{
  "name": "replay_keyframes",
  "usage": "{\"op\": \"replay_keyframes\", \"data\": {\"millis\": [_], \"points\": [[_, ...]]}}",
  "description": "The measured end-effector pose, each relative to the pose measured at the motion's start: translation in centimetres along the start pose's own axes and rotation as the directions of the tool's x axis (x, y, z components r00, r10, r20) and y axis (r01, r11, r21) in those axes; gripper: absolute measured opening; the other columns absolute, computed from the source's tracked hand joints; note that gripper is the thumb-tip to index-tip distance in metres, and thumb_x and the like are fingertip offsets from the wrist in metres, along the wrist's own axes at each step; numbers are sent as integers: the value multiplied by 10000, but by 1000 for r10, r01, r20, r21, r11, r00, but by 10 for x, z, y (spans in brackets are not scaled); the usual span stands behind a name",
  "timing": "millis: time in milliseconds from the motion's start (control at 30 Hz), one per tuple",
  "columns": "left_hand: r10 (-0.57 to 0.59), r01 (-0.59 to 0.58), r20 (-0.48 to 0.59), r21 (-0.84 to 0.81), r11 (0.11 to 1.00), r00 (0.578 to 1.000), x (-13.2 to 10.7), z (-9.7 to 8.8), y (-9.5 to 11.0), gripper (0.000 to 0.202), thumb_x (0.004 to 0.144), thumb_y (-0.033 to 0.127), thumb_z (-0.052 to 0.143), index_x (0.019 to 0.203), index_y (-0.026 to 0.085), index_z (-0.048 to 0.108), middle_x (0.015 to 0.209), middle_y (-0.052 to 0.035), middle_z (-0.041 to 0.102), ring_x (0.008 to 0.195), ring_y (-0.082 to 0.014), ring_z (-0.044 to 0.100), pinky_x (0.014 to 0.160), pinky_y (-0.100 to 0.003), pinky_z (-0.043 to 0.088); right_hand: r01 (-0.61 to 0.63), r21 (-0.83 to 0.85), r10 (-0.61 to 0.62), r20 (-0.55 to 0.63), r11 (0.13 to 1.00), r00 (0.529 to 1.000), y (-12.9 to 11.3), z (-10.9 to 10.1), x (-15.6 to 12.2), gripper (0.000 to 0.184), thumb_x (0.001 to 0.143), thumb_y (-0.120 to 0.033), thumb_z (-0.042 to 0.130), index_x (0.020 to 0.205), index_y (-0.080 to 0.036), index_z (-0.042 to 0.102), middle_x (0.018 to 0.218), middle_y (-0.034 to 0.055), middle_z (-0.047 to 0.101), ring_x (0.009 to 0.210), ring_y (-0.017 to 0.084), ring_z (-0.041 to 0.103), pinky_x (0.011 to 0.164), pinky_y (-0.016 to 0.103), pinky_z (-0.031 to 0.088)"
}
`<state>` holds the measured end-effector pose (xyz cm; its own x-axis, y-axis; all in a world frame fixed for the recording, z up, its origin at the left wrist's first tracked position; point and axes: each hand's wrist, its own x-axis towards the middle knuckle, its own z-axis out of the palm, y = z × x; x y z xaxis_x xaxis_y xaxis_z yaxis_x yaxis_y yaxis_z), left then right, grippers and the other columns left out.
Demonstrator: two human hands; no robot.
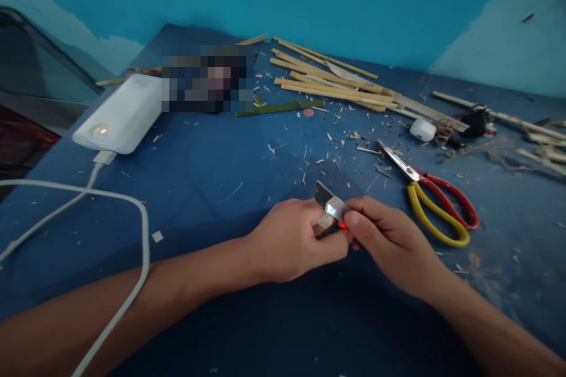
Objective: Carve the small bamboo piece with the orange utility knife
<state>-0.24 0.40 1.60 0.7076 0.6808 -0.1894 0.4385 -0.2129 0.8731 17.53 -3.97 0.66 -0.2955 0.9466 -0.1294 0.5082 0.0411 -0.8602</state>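
Note:
My left hand (294, 238) and my right hand (389, 235) meet over the blue table (212, 188), both pinching a small utility knife (331, 207). Its short metal blade points up and to the left, and a bit of its red body shows between my fingers. My left hand's fingers curl around the knife from below. My right thumb and forefinger press on its metal end. Scissors (435, 197) with one red and one yellow handle lie just to the right of my right hand, blades pointing up-left.
A pile of bamboo strips (331, 79) lies at the back, with a green strip (279, 108) in front. A white power bank (121, 115) with a white cable (132, 294) sits at the left. Shavings litter the table. A white cap (422, 129) and more sticks lie at the right.

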Motion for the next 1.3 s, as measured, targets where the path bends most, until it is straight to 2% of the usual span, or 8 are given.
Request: {"op": "replay_keyframes", "data": {"millis": [133,300,367,500,733,967,1300], "points": [[-5,5,1,40,999,1000,1,1,-1,303,771,292,471,533,167,331,464,66,316,447,-58,305,455,-211,223,-9,14,9,1,1000,1000,1,0,0,221,952,-332,418,875,-212,587,682,-20,578,614,100,534,574,227,421],[6,-7,13,48,999,1000,1,3,-3,261,800,321,465,591,166,491,529,49,404,510,-75,371,474,-203,250,-35,91,36,-11,995,999,1,1,0,222,942,-349,440,857,-210,591,664,-22,576,596,95,531,554,210,431],[18,-19,13,60,998,1000,1,2,-4,269,809,330,465,600,167,510,547,44,421,526,-80,383,481,-200,259,-47,126,49,-10,991,999,1,1,0,226,938,-356,446,856,-208,597,666,-19,583,594,94,537,546,204,438],[39,-40,11,75,996,999,0,2,-4,285,818,335,466,587,169,480,548,43,416,529,-82,385,489,-199,265,-32,130,35,-23,991,999,1,1,0,231,936,-355,449,854,-205,604,668,-11,586,601,103,546,556,216,447],[15,-11,-38,85,996,999,-1,6,-6,372,824,413,476,551,173,397,511,47,378,494,-81,358,471,-205,262,-10,76,15,-74,997,997,3,3,-2,220,934,-351,446,854,-210,595,670,-3,598,591,116,555,546,230,446],[18,-17,-17,51,999,1000,0,3,-3,331,783,307,480,522,166,334,473,59,335,459,-65,320,452,-214,224,3,-4,-3,-48,1000,999,0,2,0,219,941,-329,437,833,-213,587,642,-20,577,577,101,538,541,215,428],[8,-8,-3,38,999,1000,0,2,-1,372,777,316,484,491,164,301,443,59,304,432,-61,294,438,-225,201,19,-45,-22,-68,999,997,2,2,0,225,933,-336,441,826,-211,594,621,-13,586,556,113,544,518,227,424]]}}
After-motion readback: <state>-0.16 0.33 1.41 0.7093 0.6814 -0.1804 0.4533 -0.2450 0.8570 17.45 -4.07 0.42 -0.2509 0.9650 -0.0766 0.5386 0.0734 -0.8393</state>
